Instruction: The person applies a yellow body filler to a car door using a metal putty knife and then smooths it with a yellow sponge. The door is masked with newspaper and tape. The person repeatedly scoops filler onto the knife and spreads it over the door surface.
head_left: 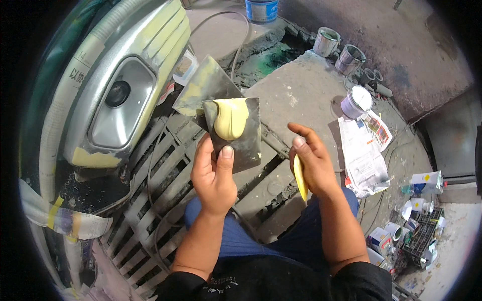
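Observation:
My left hand [215,181] grips a dark square putty board [247,153], thumb on top and fingers beneath. A thick mound of pale yellow putty [232,118] sits on it. Just beyond, a larger grey plate [213,75] smeared with yellow lies partly behind the board; whether the two touch I cannot tell. In my right hand [319,168], to the right of the board and apart from it, a thin yellow putty spreader [299,179] is pinched edge-on. To the left stands a silver vehicle bumper [83,123] with yellow putty patches [95,158] around a recessed lamp opening [120,118].
Slatted floor grating [150,210] runs below me. Masking paper [75,220] lines the vehicle at left. Newspaper [361,155] and a white-lidded can [357,102] lie right. Open metal cans [326,42] and a blue can [261,10] stand farther off. Several containers surround a black crate [424,236].

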A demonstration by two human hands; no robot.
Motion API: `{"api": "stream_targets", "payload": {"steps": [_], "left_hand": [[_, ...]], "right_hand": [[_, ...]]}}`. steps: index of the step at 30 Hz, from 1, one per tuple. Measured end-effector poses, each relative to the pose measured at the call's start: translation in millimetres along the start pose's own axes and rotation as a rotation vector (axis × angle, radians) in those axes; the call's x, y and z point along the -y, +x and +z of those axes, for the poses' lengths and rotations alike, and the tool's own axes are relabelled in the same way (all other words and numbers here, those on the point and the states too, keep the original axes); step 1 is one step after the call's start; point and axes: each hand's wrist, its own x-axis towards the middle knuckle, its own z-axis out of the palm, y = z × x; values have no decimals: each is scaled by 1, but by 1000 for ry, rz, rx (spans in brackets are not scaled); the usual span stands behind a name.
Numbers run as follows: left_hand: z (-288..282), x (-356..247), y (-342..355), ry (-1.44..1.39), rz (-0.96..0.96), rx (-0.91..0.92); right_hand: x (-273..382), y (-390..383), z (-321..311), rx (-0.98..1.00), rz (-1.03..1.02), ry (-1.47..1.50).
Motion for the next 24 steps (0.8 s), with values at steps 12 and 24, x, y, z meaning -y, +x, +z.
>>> {"api": "stream_targets", "payload": {"steps": [12, 24], "left_hand": [[4, -5, 3, -62, -34, -18], [-12, -19, 7, -315, -121, 18]], "right_hand": [[-6, -5, 15, 65, 31, -433], [-10, 0, 0, 164, 194, 296]]}}
